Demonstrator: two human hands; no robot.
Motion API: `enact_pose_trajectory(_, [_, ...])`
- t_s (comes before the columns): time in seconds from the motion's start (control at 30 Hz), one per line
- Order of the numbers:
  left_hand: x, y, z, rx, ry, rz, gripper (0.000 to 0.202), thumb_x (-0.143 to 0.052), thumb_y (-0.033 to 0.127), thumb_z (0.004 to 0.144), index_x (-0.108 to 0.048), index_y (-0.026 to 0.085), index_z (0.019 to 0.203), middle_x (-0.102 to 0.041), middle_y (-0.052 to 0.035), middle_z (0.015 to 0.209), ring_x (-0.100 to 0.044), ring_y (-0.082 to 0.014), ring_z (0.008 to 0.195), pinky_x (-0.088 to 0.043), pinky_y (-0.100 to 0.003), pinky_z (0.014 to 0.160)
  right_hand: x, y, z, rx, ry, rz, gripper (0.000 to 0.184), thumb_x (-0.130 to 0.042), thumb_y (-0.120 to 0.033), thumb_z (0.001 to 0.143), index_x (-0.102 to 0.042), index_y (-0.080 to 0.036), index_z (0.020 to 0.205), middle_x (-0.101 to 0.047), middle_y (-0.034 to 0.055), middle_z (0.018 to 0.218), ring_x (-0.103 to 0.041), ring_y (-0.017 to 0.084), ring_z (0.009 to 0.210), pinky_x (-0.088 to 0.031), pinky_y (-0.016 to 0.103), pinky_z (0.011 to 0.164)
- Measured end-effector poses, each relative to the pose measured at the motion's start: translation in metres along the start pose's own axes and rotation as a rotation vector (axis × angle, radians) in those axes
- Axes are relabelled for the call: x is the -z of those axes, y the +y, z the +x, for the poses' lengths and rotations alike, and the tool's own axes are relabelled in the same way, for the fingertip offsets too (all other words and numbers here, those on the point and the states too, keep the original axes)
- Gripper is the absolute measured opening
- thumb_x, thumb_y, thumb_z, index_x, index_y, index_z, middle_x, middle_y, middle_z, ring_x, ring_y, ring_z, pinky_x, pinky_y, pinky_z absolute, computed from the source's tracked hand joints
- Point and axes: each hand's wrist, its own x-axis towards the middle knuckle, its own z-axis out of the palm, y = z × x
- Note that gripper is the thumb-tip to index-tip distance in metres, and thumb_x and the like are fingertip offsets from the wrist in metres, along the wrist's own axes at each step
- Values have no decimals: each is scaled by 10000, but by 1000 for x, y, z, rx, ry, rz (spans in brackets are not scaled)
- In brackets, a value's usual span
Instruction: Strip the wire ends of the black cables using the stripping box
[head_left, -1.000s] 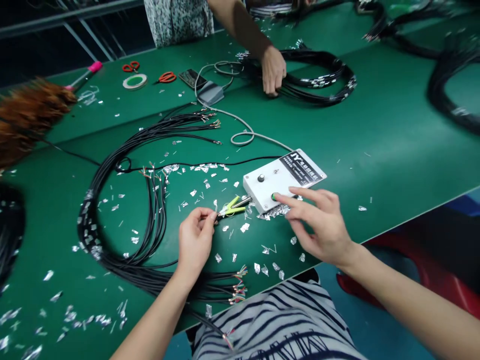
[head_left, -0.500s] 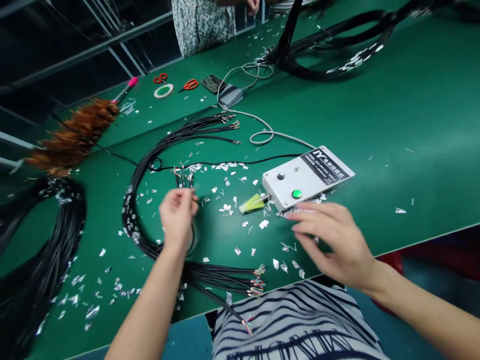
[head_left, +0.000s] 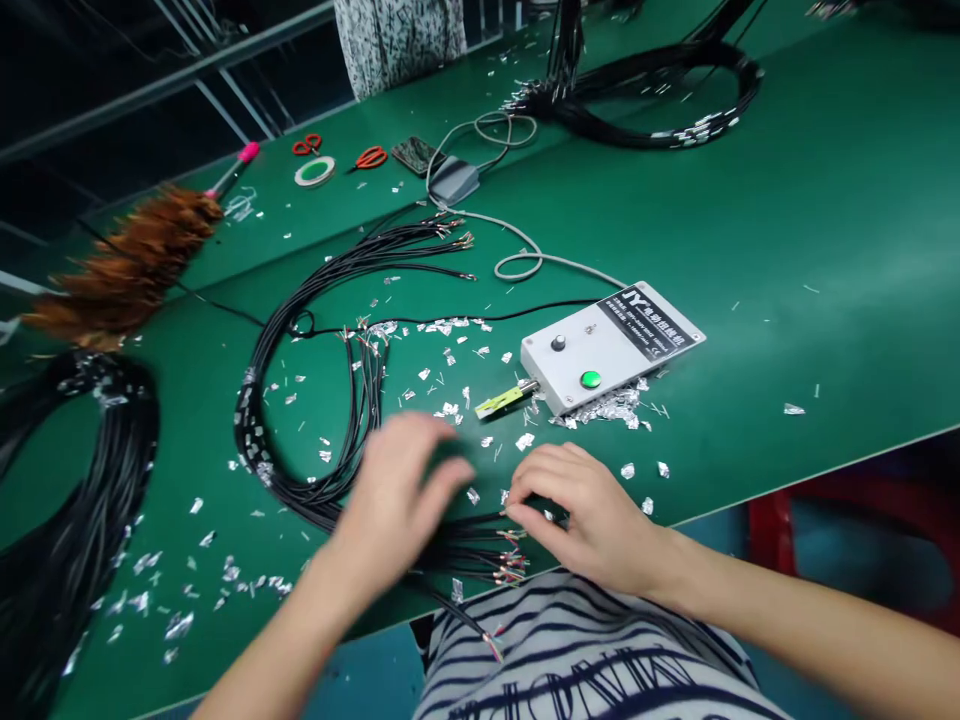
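My right hand (head_left: 581, 510) pinches the stripped end of a black cable, thumb against forefinger. That cable belongs to the near bundle of black cables (head_left: 469, 555), whose ends show fine coloured wires. Over the same bundle is my left hand (head_left: 405, 480), a little blurred, thumb and fingers apart with nothing seen between them. Behind the hands lies a grey-white machine box (head_left: 574, 365) with a black knob, a lit green button and a yellow-green clip (head_left: 502, 402) on its shaft. The cable bundle curves left in a loop (head_left: 251, 400); several cable ends (head_left: 367, 350) lie inside it.
Scraps of foil (head_left: 607, 408) litter the green table (head_left: 787, 250). At the back are orange-handled scissors (head_left: 370, 158), a tape roll (head_left: 315, 171), a grey pedal (head_left: 455, 181) and another cable coil (head_left: 675, 135). A brown feather duster (head_left: 142, 265) and dark cables (head_left: 112, 480) lie left. A person's patterned clothing (head_left: 401, 45) shows behind.
My left hand has moved right and nearer, away from the cable ends inside the loop. My right hand has come left from beside the machine and taken a cable end. The clip has turned.
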Motion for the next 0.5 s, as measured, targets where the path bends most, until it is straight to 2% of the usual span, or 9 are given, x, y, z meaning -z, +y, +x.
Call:
enact_pose_trajectory(0.03, [-5, 15, -10, -2, -135, -74, 115, -563, 239, 897, -610, 213, 999, -673, -71, 983, -622, -236, 918, -504, -383, 799, 0, -1, 3, -37, 13, 25, 159, -542, -228, 931, -615, -191, 795, -664, 7, 793, -582, 161, 770, -375, 320, 707])
enact_pose_trajectory(0.1, [-14, 35, -23, 94, -198, -228, 100, -537, 221, 912, -629, 204, 878, -682, -38, 815, -622, -191, 743, -501, -312, 675, 1, -2, 8, -106, 27, 119, 173, -540, -241, 932, -632, -196, 792, -662, 10, 779, -589, 160, 757, -416, 315, 712])
enact_pose_trajectory(0.17, [-19, 40, -27, 265, -129, -417, 168, -535, 236, 915, -640, 191, 792, -663, -19, 681, -597, -159, 607, -486, -271, 589, 1, -2, 13, -177, 43, 262, 137, -553, -250, 923, -664, -200, 861, -690, 21, 830, -619, 161, 793, -463, 307, 734])
enact_pose_trajectory(0.27, [-21, 36, -24, 461, -18, -674, 164, -579, 270, 887, -688, 170, 817, -677, -24, 644, -587, -136, 526, -494, -250, 553, 0, -1, 20, -265, 86, 414, 138, -594, -265, 889, -684, -199, 969, -729, 40, 917, -650, 164, 831, -491, 295, 721])
enact_pose_trajectory(0.37, [-19, 35, -21, 526, 32, -764, 167, -603, 277, 860, -708, 156, 812, -678, -30, 633, -577, -129, 504, -490, -245, 538, -4, -1, 25, -298, 87, 467, 135, -616, -280, 856, -697, -198, 926, -740, 43, 878, -650, 166, 784, -462, 288, 658])
enact_pose_trajectory(0.5, [-20, 38, -21, 550, 49, -766, 177, -607, 286, 853, -708, 154, 792, -670, -28, 630, -573, -122, 507, -475, -231, 522, -11, -5, 33, -360, 101, 591, 173, -675, -352, 797, -695, -189, 854, -724, 35, 796, -619, 154, 693, -412, 278, 586])
